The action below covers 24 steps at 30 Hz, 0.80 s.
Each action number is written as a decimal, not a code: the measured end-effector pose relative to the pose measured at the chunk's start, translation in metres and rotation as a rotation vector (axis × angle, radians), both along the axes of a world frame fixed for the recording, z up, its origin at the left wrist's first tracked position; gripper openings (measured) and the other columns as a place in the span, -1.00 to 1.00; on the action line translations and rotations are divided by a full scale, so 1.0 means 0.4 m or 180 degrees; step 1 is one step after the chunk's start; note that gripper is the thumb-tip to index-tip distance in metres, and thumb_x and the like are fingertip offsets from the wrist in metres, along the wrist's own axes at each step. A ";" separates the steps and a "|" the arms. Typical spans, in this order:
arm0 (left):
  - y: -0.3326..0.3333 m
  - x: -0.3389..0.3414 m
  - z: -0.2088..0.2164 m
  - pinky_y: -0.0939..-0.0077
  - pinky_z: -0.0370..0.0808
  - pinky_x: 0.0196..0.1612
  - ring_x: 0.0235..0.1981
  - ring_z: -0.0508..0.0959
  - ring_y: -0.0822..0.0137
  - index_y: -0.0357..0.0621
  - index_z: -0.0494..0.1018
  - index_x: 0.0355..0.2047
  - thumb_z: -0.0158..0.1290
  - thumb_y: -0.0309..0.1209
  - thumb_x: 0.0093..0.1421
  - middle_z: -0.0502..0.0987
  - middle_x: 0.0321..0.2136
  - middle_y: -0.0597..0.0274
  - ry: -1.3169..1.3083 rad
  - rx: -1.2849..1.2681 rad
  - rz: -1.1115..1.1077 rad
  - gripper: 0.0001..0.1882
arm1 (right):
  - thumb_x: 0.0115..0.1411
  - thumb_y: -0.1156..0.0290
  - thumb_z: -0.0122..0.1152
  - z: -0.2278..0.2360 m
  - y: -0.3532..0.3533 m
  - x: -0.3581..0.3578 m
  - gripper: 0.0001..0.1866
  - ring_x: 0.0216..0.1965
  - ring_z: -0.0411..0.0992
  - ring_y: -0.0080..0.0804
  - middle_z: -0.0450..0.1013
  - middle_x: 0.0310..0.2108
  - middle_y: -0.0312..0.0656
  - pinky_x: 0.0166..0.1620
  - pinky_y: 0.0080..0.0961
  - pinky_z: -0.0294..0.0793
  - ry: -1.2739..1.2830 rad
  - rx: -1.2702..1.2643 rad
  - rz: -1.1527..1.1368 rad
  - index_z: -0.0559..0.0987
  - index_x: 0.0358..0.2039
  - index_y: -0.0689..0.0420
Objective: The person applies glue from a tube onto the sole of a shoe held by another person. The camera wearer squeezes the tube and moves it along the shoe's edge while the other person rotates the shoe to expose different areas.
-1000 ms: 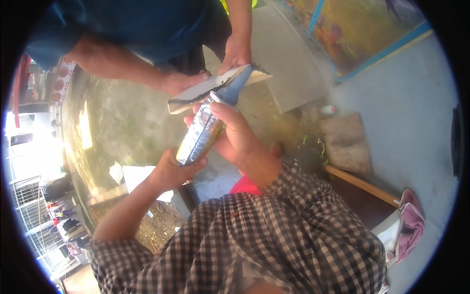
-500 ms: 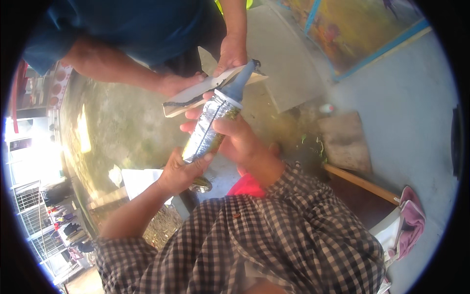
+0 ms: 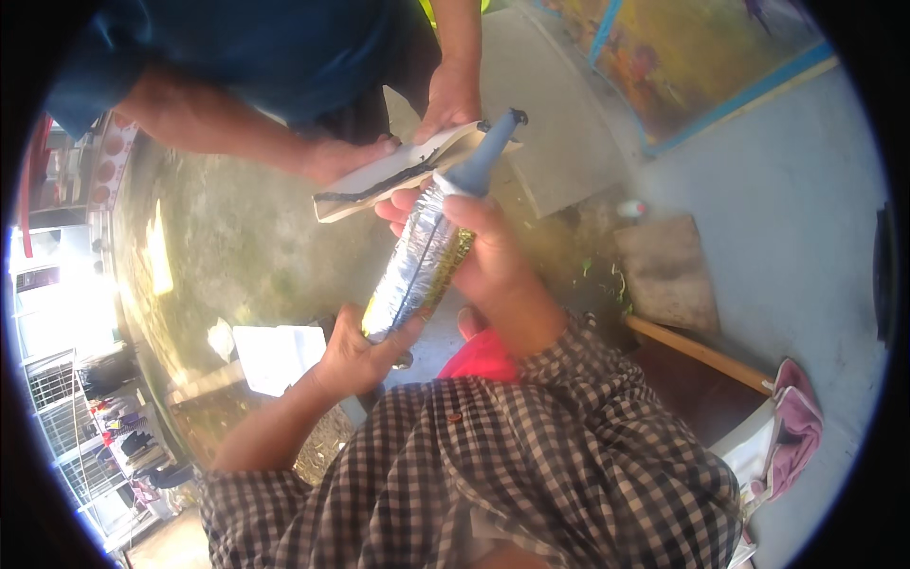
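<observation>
A foil-wrapped sealant tube with a grey nozzle is tilted up and to the right between my hands. My right hand wraps around the upper part of the tube, just below the nozzle. My left hand presses on the tube's lower end. Facing me, another person in a blue shirt holds a flat pale strip with a dark bead along it in both hands. The nozzle tip sits just above the right end of that strip.
Mossy, wet concrete ground lies below. A white sheet rests on it to the left, a stone slab and a wooden stick to the right, and a pink cloth at far right.
I have raised the tube and tilted it more upright, so the nozzle now points up past the strip's right end. The other person's hands stay on the strip.
</observation>
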<state>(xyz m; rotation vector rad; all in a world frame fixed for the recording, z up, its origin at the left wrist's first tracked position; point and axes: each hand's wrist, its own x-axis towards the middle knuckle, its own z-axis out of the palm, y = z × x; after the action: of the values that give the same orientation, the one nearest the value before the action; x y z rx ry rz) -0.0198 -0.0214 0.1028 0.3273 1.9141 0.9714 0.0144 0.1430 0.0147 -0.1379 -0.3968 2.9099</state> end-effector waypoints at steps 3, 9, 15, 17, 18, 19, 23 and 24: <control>-0.020 0.001 -0.011 0.52 0.47 -0.51 -0.56 0.53 0.46 -0.35 0.49 -0.24 0.07 -0.34 0.19 0.52 -0.57 0.21 0.0446 0.0156 -0.0361 -0.72 | 0.08 0.24 0.12 -0.005 0.005 -0.003 -0.55 0.04 0.37 0.04 0.46 -0.11 0.05 0.14 -0.15 0.32 0.0083 0.0098 0.0118 0.40 -0.07 0.25; -0.035 -0.004 -0.034 0.51 0.44 -0.49 -0.57 0.50 0.47 -0.34 0.49 -0.26 0.07 -0.44 0.17 0.53 -0.57 0.21 0.0972 0.0441 -0.0478 -0.80 | 0.09 0.14 0.15 -0.001 0.005 -0.008 -0.48 0.01 0.39 0.06 0.47 -0.13 0.06 0.08 -0.15 0.37 0.0071 0.0276 0.0197 0.38 -0.03 0.23; -0.026 -0.014 -0.018 0.53 0.43 -0.47 -0.55 0.47 0.49 -0.33 0.48 -0.29 0.09 -0.52 0.13 0.53 -0.55 0.20 0.0853 0.0142 -0.0082 -0.85 | 0.01 0.17 0.29 0.047 -0.006 -0.027 -0.40 -0.01 0.42 -0.06 0.42 -0.06 0.05 0.05 -0.21 0.41 0.0548 0.0755 -0.0181 0.36 0.01 0.21; -0.027 -0.022 -0.023 0.54 0.42 -0.48 -0.54 0.49 0.47 -0.32 0.47 -0.29 0.10 -0.52 0.11 0.54 -0.54 0.19 0.1170 0.0652 -0.0334 -0.85 | -0.02 0.26 0.34 0.046 -0.021 -0.016 -0.38 -0.01 0.42 -0.15 0.41 -0.04 0.03 0.04 -0.26 0.41 0.0708 0.1019 -0.0105 0.37 0.02 0.22; -0.027 -0.023 -0.035 0.51 0.43 -0.46 -0.53 0.50 0.41 -0.32 0.46 -0.28 0.09 -0.53 0.10 0.54 -0.52 0.16 0.1299 0.0799 -0.0464 -0.83 | -0.04 0.31 0.36 0.031 -0.026 0.000 -0.38 0.00 0.41 -0.19 0.40 -0.03 0.00 0.04 -0.30 0.41 0.0712 0.1238 0.0053 0.37 0.03 0.23; -0.030 -0.027 -0.048 0.48 0.44 -0.45 -0.51 0.52 0.35 -0.31 0.46 -0.26 0.08 -0.54 0.09 0.54 -0.49 0.14 0.1429 0.0945 -0.0594 -0.82 | -0.06 0.36 0.37 0.019 -0.032 0.017 -0.37 0.01 0.41 -0.24 0.40 -0.02 -0.02 0.05 -0.33 0.41 0.0717 0.1455 0.0213 0.37 0.03 0.23; 0.013 -0.055 -0.061 0.34 0.45 -0.33 -0.39 0.54 0.08 -0.30 0.41 -0.18 0.05 -0.57 0.03 0.51 -0.38 0.03 0.2929 0.1665 -0.1065 -0.71 | -0.18 0.47 0.41 0.010 -0.087 0.033 -0.42 -0.09 0.42 -0.44 0.47 -0.14 -0.16 -0.02 -0.51 0.41 0.0588 0.1196 0.0629 0.45 -0.07 0.24; 0.015 -0.059 -0.057 0.32 0.45 -0.31 -0.36 0.52 0.04 -0.30 0.40 -0.17 0.05 -0.57 0.03 0.50 -0.36 0.02 0.2948 0.1637 -0.1241 -0.69 | -0.18 0.50 0.40 0.009 -0.091 0.028 -0.44 -0.09 0.42 -0.43 0.47 -0.14 -0.17 -0.01 -0.50 0.41 0.0632 0.1283 0.0599 0.47 -0.09 0.24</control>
<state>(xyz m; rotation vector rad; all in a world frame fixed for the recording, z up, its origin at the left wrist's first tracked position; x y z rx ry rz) -0.0433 -0.0154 0.0801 1.6155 2.2045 1.1274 0.0258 0.1067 0.0184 0.2596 -0.9916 2.9094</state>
